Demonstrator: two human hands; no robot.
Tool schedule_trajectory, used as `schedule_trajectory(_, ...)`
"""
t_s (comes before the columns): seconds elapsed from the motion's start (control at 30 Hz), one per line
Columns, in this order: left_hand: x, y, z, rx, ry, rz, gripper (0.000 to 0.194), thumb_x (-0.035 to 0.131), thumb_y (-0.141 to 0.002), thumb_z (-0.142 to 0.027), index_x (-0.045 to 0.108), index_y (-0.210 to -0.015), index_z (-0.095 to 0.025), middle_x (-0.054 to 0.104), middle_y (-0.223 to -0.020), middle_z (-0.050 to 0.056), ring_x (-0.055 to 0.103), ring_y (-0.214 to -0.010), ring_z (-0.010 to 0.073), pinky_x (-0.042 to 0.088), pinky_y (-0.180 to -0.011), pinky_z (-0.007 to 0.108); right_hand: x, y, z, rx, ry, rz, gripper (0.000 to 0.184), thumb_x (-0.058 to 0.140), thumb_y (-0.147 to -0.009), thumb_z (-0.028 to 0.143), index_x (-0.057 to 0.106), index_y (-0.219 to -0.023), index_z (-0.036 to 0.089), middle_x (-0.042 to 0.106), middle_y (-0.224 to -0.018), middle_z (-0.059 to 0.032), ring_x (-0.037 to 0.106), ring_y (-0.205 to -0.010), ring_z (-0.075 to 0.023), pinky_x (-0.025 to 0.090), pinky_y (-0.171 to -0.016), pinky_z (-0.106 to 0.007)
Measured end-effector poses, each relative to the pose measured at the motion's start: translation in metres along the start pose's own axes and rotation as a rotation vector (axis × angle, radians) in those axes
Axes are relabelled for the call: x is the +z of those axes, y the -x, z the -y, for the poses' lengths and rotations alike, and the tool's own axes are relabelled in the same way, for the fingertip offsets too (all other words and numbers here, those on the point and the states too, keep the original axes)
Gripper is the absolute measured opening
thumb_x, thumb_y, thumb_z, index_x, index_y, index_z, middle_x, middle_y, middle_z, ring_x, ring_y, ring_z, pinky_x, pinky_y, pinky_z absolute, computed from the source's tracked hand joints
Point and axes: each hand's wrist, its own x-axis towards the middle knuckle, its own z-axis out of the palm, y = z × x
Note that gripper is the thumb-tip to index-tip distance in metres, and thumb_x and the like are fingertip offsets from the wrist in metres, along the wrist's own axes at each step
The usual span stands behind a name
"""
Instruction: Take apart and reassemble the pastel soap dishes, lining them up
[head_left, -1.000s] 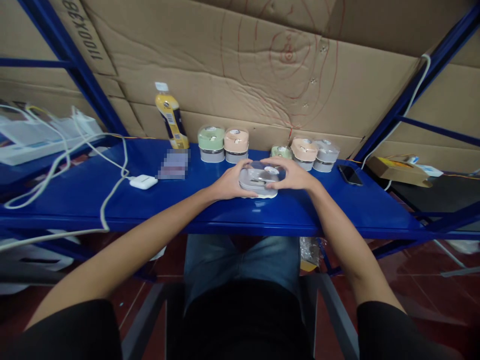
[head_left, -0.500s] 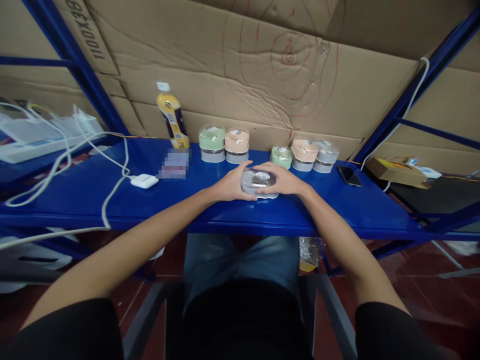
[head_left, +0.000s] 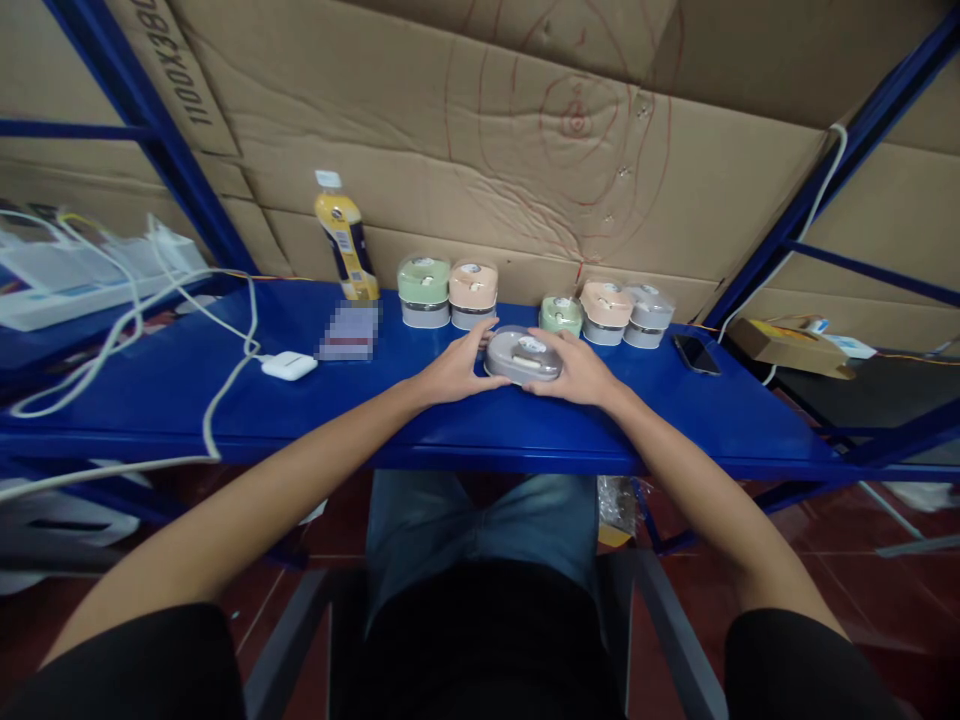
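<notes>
A small grey lidded container [head_left: 517,362] with rounded ends and a pale label on top is between my hands, near the front of the blue table. My left hand [head_left: 456,370] curves around its left end, thumb along the near edge and fingers behind. At the right end, my right hand [head_left: 581,370] grips it, with the thumb in front and fingers over the far side. Behind it stand a green container [head_left: 561,314], a peach container [head_left: 606,305] and a grey container [head_left: 649,312]. Further left are another green one [head_left: 424,285] and another peach one [head_left: 473,290].
On the blue table [head_left: 480,435] stands a yellow drink bottle [head_left: 346,240]. A blurred-out pack [head_left: 349,332] and a white case [head_left: 289,366] with a cable lie at left. At right are a phone [head_left: 696,353] and an open cardboard box [head_left: 791,350]. Cardboard [head_left: 360,120] backs the table.
The grey container has turned slightly and shifted a little to the right between my hands. My right fingers have slid back from its top, uncovering more of the lid.
</notes>
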Motion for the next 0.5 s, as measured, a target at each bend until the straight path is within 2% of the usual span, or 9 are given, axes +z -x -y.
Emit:
schedule_trajectory(0.13,0.002,-0.003,0.005,0.017,-0.119,-0.146,0.082,0.079,-0.096,-0.038,0.04,-0.165,-0.018,0.07,-0.147,0.022,0.073,-0.134,0.0349,0.06,-0.118,0.056,-0.023,-0.033,0.0,0.241,0.204,-0.21,0.098,0.084,-0.089,0.065,0.05,-0.169,0.02,0.064,-0.144,-0.0253,0.064,-0.133,-0.0489,0.054,-0.112,-0.063)
schedule_trajectory(0.27,0.002,-0.001,0.006,0.038,-0.208,-0.15,0.07,0.074,-0.098,-0.037,0.046,-0.158,-0.014,0.068,-0.146,0.022,0.072,-0.133,0.0357,0.06,-0.117,0.055,-0.036,-0.083,-0.006,0.431,0.382,-0.354,0.096,0.078,-0.093,0.067,0.051,-0.163,0.006,0.06,-0.147,-0.0342,0.059,-0.136,-0.0529,0.047,-0.113,-0.067)
schedule_trajectory(0.4,-0.004,-0.004,-0.002,0.069,-0.349,-0.142,0.058,0.068,-0.102,-0.035,0.051,-0.154,-0.014,0.066,-0.148,0.022,0.068,-0.138,0.0375,0.056,-0.121,0.056,-0.029,-0.118,-0.009,0.564,0.487,-0.336,0.092,0.082,-0.089,0.063,0.058,-0.153,0.002,0.062,-0.147,-0.0369,0.06,-0.134,-0.0515,0.048,-0.11,-0.064)
schedule_trajectory(0.5,-0.015,-0.021,-0.009,0.067,-0.529,-0.139,0.062,0.07,-0.1,-0.03,0.053,-0.156,-0.011,0.061,-0.155,0.027,0.06,-0.147,0.0432,0.049,-0.126,0.06,-0.019,-0.126,-0.006,0.662,0.523,-0.271,0.085,0.082,-0.091,0.058,0.062,-0.149,-0.001,0.063,-0.146,-0.038,0.061,-0.134,-0.0513,0.048,-0.109,-0.061)
